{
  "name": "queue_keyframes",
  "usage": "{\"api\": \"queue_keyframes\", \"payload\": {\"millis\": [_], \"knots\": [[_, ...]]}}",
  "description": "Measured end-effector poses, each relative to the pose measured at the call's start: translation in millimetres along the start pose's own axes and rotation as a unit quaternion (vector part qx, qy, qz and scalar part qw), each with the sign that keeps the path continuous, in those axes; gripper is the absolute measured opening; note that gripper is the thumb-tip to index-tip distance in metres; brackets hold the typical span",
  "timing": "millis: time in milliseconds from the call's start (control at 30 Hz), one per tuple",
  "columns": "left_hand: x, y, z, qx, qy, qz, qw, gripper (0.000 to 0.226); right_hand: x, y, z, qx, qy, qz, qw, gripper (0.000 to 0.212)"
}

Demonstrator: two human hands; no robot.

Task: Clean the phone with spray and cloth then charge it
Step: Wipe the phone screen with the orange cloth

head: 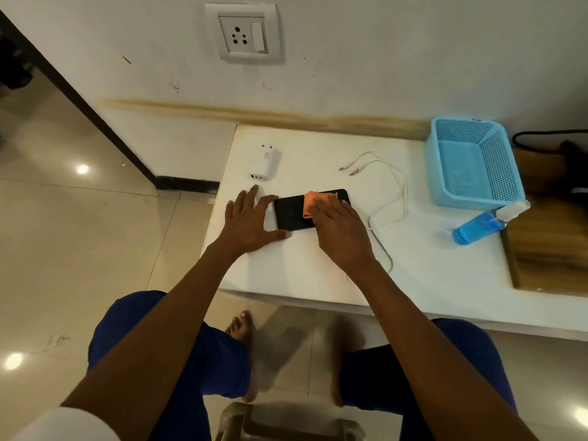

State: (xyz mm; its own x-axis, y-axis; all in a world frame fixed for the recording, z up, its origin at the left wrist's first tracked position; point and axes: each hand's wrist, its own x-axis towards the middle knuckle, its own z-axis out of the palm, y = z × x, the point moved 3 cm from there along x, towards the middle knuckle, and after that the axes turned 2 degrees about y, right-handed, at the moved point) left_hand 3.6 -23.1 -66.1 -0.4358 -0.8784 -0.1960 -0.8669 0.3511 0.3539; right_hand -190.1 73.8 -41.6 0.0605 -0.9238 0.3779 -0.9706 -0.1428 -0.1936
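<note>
Head view: right hand (342,230) presses cloth (315,202) flat onto phone (291,214).

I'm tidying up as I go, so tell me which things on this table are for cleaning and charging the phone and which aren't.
For the job: black phone, orange cloth, blue spray bottle, white charger adapter, white cable, white wall socket.

Just lying about: empty blue mesh basket.

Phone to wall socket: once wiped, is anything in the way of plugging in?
Nothing visible blocks it. The adapter and cable lie loose on the table, unconnected; the wall socket above is unoccupied.
</note>
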Motion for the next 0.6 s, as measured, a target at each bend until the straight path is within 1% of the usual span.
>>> {"api": "queue_keyframes", "payload": {"millis": [67, 133, 333, 400, 600], "knots": [[-1.0, 0.3, 0.6, -0.001, 0.002, 0.002, 1.0, 0.093, -5.6, -1.8, 2.9, -0.017, 0.016, -0.005, 1.0, 0.039], [-2.3, 0.2, 0.9, 0.003, 0.012, 0.008, 1.0, 0.094, -9.3, -6.4, 5.0, -0.03, 0.009, -0.007, 0.999, 0.044], [-6.7, 1.5, 1.1, 0.027, 0.02, 0.028, 0.999, 0.092, -11.3, -13.0, 1.1, -0.035, -0.014, -0.008, 0.999, 0.049], [-7.5, 1.4, 0.6, 0.015, 0.022, 0.028, 0.999, 0.09, -8.7, -12.8, -2.1, -0.039, -0.016, -0.011, 0.999, 0.047], [-5.6, 1.5, 0.6, 0.009, 0.013, 0.022, 1.0, 0.09, -0.5, -12.5, -10.9, -0.042, -0.03, 0.008, 0.999, 0.03]]}}
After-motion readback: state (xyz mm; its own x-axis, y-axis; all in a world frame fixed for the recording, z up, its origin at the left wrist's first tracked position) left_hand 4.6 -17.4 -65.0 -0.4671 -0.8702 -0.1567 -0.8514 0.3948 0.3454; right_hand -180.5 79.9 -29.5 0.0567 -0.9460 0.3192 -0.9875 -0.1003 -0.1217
